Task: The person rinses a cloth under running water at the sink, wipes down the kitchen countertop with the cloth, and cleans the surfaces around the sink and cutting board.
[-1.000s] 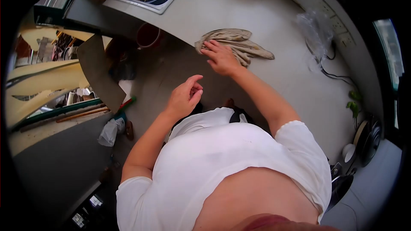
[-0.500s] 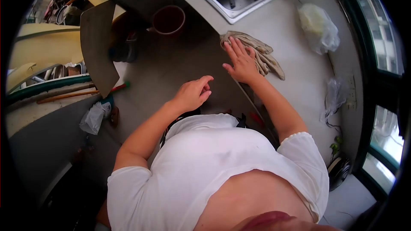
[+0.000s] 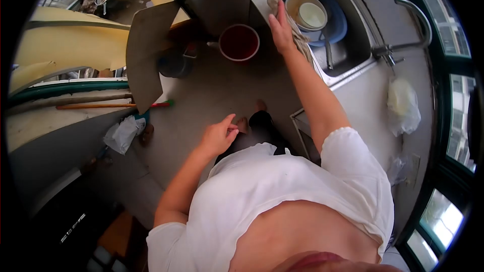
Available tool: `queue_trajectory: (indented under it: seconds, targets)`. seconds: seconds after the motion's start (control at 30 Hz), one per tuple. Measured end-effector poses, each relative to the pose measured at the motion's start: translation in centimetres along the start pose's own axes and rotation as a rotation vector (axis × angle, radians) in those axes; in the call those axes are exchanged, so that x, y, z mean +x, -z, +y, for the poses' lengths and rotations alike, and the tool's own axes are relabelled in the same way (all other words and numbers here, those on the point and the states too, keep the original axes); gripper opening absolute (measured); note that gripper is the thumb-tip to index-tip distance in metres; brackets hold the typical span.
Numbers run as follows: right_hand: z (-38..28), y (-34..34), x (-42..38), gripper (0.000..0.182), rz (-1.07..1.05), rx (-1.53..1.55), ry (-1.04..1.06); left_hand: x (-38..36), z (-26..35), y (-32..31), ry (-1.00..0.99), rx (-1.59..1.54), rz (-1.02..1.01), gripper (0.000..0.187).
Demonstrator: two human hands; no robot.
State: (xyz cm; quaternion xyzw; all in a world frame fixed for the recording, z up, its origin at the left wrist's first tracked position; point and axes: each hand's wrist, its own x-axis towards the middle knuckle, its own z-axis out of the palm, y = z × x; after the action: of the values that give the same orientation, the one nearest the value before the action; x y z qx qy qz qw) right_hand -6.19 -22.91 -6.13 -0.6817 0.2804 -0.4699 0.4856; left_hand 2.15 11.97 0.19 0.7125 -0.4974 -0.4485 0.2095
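My right hand (image 3: 283,32) presses a crumpled beige cloth (image 3: 301,44) against the front rim of the steel sink (image 3: 337,76). The cloth shows past its fingertips and along its side; part of it is hidden under the palm. Inside the sink sits a blue basin (image 3: 339,17) with a larger bowl and a small pale bowl (image 3: 312,15) stacked in it. A utensil handle (image 3: 328,53) leans beside them. My left hand (image 3: 218,136) hovers before my waist, holding nothing, its index finger stretched out and the others loosely bent.
A curved faucet (image 3: 411,45) rises behind the sink. On the counter (image 3: 353,100) lie a tied plastic bag (image 3: 403,106) and another clear bag. Below on the floor stand a red bucket (image 3: 239,43) and a dark container (image 3: 174,64). A white bag (image 3: 121,135) hangs at left.
My right hand has slid the cloth from the counter beside the sink onto the sink's front rim. The view has shifted, showing more of the sink and faucet. My left hand stays by my waist.
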Motion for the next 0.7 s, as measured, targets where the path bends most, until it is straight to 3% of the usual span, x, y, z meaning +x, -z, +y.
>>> queue_trajectory:
  seconds: [0.1,0.17,0.23,0.3,0.5,0.7]
  targets:
    - [2.1,-3.5,6.7,0.066,-0.126,-0.186,0.061,-0.1,-0.2,0.5,0.119,-0.017,0.051,0.047]
    - [3.4,-6.1,10.2,0.069,-0.171,-0.541,0.074,0.3,0.4,1.4,0.208,-0.018,0.07,0.049]
    - [5.4,-8.1,12.0,0.061,-0.189,-1.03,0.214,1.0,1.2,1.9,0.301,-0.047,0.071,0.051]
    - [4.9,-8.6,12.2,0.057,-0.2,-1.307,0.304,1.7,0.5,1.6,0.299,-0.052,0.078,0.051]
    - [3.7,-8.5,11.1,0.063,-0.207,-1.281,0.137,4.9,2.4,1.0,0.204,-0.014,0.045,0.051]
    - [0.6,-4.5,3.6,0.069,-0.228,-1.166,0.069,4.8,3.8,1.0,0.058,0.0,0.025,0.051]
